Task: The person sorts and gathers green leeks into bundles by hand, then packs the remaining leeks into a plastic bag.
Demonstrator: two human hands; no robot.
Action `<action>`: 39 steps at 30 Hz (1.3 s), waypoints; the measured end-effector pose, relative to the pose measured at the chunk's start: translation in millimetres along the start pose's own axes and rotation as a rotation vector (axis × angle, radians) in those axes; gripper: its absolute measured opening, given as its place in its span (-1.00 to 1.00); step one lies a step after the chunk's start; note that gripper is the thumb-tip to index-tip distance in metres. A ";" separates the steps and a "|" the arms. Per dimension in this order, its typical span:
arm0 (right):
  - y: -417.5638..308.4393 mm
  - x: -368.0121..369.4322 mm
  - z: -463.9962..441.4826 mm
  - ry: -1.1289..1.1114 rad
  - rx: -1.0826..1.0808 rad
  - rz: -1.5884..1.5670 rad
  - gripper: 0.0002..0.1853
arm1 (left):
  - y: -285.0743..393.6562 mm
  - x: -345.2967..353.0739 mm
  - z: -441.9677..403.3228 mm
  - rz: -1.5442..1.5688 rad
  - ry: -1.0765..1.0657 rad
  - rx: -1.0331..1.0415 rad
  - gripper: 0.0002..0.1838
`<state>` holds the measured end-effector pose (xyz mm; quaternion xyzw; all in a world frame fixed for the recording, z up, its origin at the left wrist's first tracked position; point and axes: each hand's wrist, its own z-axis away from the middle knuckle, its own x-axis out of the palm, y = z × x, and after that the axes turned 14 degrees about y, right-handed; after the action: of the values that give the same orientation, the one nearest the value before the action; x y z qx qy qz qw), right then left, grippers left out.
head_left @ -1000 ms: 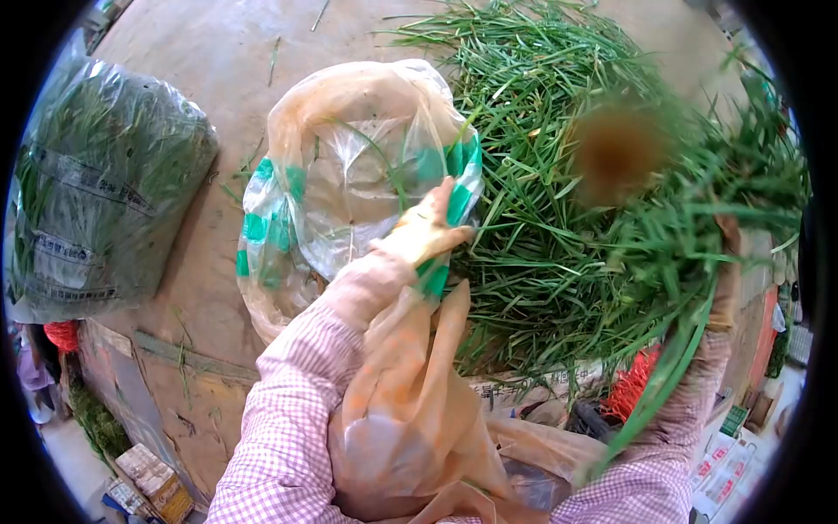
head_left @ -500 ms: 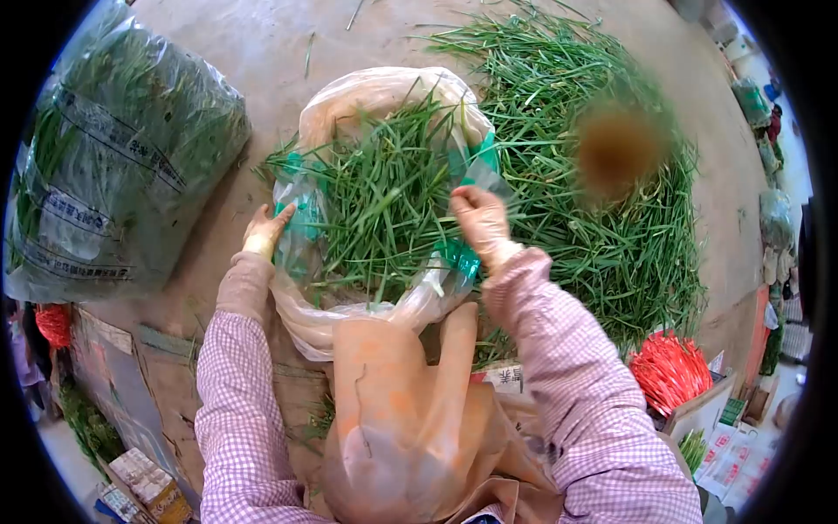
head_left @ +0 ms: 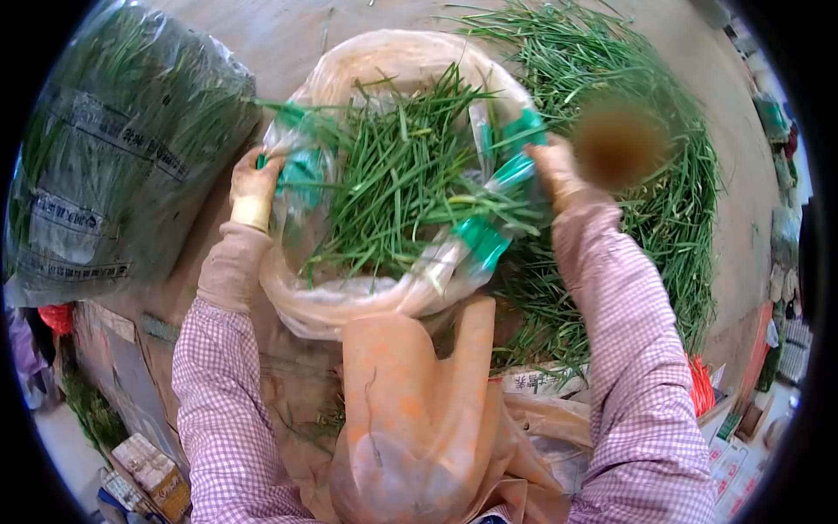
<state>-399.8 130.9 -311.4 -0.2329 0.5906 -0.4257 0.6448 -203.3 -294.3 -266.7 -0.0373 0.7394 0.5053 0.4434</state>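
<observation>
A see-through plastic bag [head_left: 323, 316] with green printed patches lies with its mouth held wide, its rim bunched in a ring. Long green leaves, like Chinese chives [head_left: 401, 175], fill the middle of it, some poking over the left side. My left hand [head_left: 252, 186] is closed on the bag's left edge. On the opposite side, my right hand [head_left: 554, 168] grips the green-printed edge and pulls it taut. Both hands seem to wear thin pale gloves. The inner parts of the bag are hidden under the leaves.
To the right spreads a big loose heap of the same leaves [head_left: 672, 253]. A full printed plastic bag of greens [head_left: 131, 157] stands at the left. Red ties [head_left: 700, 386] sit at the lower right, partly behind my sleeve. An orange-stained apron [head_left: 410, 419] covers my lap.
My right hand has moved right and up, drawing the bag's edge outward. My left hand has shifted slightly left and up, now closed on the edge. The bag's mouth is wider.
</observation>
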 end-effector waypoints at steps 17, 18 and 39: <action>-28.5 -168.0 -121.6 0.104 -0.277 0.399 -0.29 | 115.7 52.7 0.8 -0.013 -0.146 -0.042 -0.55; -16.5 -163.0 -122.4 0.198 -0.341 0.517 -0.28 | 115.8 40.1 0.3 0.002 -0.216 -0.100 -0.61; -92.3 13.5 66.3 -0.617 -0.266 0.175 -0.54 | 32.4 90.3 22.8 1.238 -0.453 -1.005 -0.50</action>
<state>-362.2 57.5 -232.1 -0.3812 0.4361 -0.1975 0.7909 -260.0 -225.3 -308.4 0.2855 0.2048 0.9235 0.1537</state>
